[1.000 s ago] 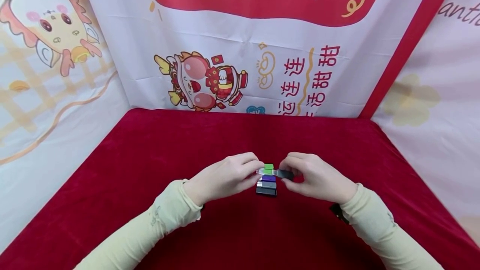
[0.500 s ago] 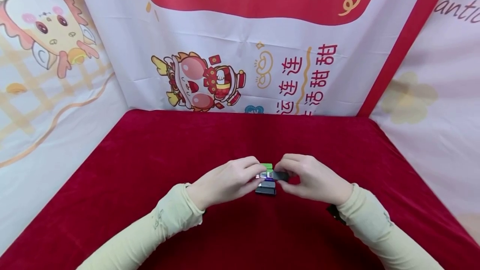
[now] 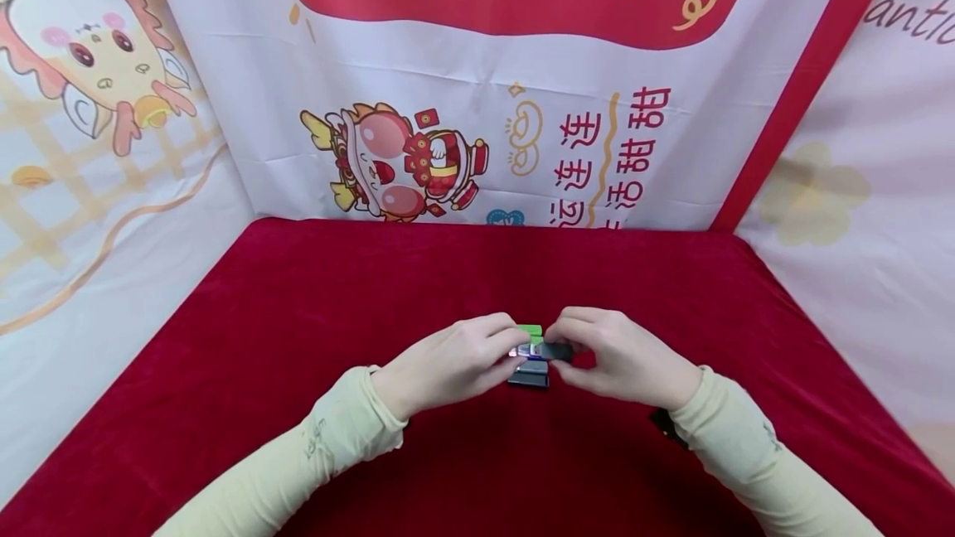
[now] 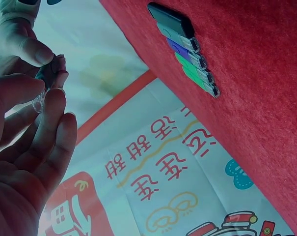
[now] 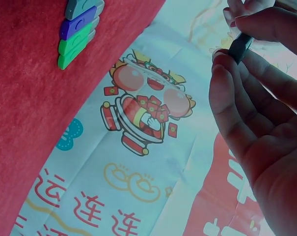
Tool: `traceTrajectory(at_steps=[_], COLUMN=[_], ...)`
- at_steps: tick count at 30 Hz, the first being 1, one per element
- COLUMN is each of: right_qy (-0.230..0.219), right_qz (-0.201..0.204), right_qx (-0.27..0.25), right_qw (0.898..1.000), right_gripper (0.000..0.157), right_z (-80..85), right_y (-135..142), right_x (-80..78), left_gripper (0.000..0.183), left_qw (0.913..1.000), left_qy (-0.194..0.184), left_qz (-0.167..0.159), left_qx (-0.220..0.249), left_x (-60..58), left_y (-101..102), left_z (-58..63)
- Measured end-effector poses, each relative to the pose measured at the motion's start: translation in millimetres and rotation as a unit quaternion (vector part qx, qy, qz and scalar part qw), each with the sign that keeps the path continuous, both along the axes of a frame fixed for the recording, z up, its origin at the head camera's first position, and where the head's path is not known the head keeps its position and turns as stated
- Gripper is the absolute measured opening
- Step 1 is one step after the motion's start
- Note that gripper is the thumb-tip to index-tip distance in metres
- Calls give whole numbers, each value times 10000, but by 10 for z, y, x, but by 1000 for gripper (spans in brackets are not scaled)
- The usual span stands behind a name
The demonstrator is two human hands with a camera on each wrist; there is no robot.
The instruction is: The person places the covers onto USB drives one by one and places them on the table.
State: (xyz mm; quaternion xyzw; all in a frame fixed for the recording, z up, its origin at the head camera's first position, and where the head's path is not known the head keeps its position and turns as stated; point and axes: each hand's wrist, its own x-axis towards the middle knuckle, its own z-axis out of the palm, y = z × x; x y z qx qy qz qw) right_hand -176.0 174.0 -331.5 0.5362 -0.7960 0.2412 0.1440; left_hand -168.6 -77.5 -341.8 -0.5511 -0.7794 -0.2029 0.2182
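Observation:
My right hand (image 3: 619,359) pinches a dark USB flash drive (image 3: 558,351) between thumb and fingers. My left hand (image 3: 455,361) pinches a small clear cap (image 4: 39,102) at the drive's connector end. In the head view, cap and drive are lined up end to end above a row of other flash drives. The left wrist view shows that row on the red cloth: a black drive (image 4: 172,20), a grey one (image 4: 169,33), a purple one (image 4: 183,49) and green ones (image 4: 191,71), several with clear caps. How far the held cap covers the connector is hidden by fingers.
A red cloth (image 3: 358,288) covers the table under both hands. Behind it hangs a white banner (image 3: 448,65) with red lettering and a cartoon figure (image 3: 395,160). Printed fabric walls (image 3: 97,189) stand at both sides.
Both hands have come slightly closer together, bringing the dark flash drive leftward to the clear cap. The visible connector between them has become shorter. The pair now sits over the purple drive.

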Motion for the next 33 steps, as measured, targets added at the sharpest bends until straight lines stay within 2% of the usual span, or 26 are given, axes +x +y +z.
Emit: traceTrajectory(at_steps=[12, 18, 26, 33], right_qy=[41, 5, 67, 197], right_qz=[-2, -29, -74, -112], right_qx=[71, 78, 77, 102], right_qw=[10000, 10000, 9999, 9997], right_gripper=[28, 32, 34, 32], right_z=[-11, -16, -17, -7], right_y=[-30, -45, -28, -15], right_x=[1, 16, 11, 6], left_gripper=[20, 21, 24, 18], left_qw=[9999, 9998, 9996, 9989], left_qy=[83, 129, 132, 73], left_qz=[-52, -43, 70, 341], left_qx=[-63, -139, -253, -303], left_x=[6, 3, 18, 35], left_y=[0, 3, 22, 26], left_z=[-24, -23, -10, -15])
